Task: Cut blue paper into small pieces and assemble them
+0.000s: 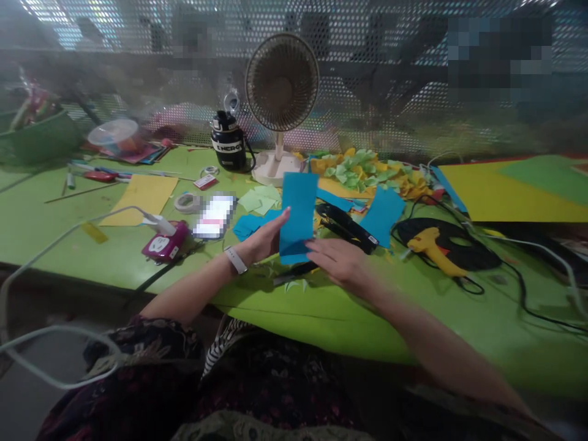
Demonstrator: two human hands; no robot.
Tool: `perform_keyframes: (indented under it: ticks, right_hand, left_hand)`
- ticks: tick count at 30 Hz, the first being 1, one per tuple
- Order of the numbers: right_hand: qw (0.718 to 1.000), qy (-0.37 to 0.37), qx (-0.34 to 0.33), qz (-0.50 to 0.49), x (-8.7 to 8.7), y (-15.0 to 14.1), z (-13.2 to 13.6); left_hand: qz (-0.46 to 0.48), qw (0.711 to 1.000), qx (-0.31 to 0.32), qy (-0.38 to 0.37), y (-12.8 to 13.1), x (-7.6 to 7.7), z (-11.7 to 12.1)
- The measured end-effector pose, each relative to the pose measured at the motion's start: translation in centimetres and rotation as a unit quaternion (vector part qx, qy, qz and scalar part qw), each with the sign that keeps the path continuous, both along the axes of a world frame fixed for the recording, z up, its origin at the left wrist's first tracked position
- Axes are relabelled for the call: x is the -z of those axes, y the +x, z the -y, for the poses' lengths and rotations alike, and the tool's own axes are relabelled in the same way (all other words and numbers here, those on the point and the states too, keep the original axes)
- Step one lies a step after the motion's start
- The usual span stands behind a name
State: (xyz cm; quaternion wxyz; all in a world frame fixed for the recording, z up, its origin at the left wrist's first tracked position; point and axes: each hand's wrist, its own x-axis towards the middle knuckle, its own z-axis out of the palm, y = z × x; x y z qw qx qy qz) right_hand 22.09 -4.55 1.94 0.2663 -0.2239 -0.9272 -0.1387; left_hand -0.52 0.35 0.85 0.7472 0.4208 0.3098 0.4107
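Note:
A blue paper strip (299,211) stands raised over the green table, with a crease across its lower part. My left hand (269,237) grips its left edge, thumb on the front and the other fingers behind. At the lower right corner, my right hand (342,264) pinches the paper near the crease. Just right of the strip lies a black stapler (346,228). Beneath my hands is a dark tool (296,273), partly hidden, beside small paper scraps. More blue paper pieces (250,226) lie behind my left hand, and another blue sheet (383,214) rests beyond the stapler.
A white fan (282,82) and a black bottle (229,144) stand at the back, near a heap of green and yellow paper cutouts (367,171). A phone (215,216), tape roll (187,203) and purple power adapter (165,242) lie left; a yellow glue gun (436,251) lies right.

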Motion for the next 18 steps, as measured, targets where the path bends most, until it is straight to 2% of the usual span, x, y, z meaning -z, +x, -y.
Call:
perform_keyframes:
  ticks: [2, 5, 8, 12, 15, 18]
  right_hand:
    - [1.0, -0.019, -0.022, 0.008, -0.1, -0.3, 0.3]
    - [0.997, -0.075, -0.018, -0.01, -0.4, -0.2, 0.2]
    - [0.99, -0.097, 0.041, -0.098, -0.5, -0.2, 0.2]
    - [0.964, -0.085, 0.128, -0.216, -0.1, -0.4, 0.0]
    - [0.953, -0.101, 0.162, -0.235, 0.1, -0.4, -0.1]
    - [0.95, -0.117, 0.166, -0.235, 0.1, -0.3, -0.2]
  left_hand:
    - [-0.015, 0.997, -0.066, -0.039, 0.1, 0.2, -0.1]
    - [-0.007, 0.995, -0.088, -0.052, 0.1, 0.4, -0.2]
    - [0.023, 0.998, -0.051, -0.034, 0.4, 0.6, 0.1]
    - [-0.004, 0.999, 0.026, -0.039, 0.9, 0.5, 1.1]
    - [0.01, 0.996, 0.07, -0.053, 1.2, 0.3, 1.6]
    - [0.008, 0.997, 0.076, -0.008, 1.3, 0.2, 1.8]
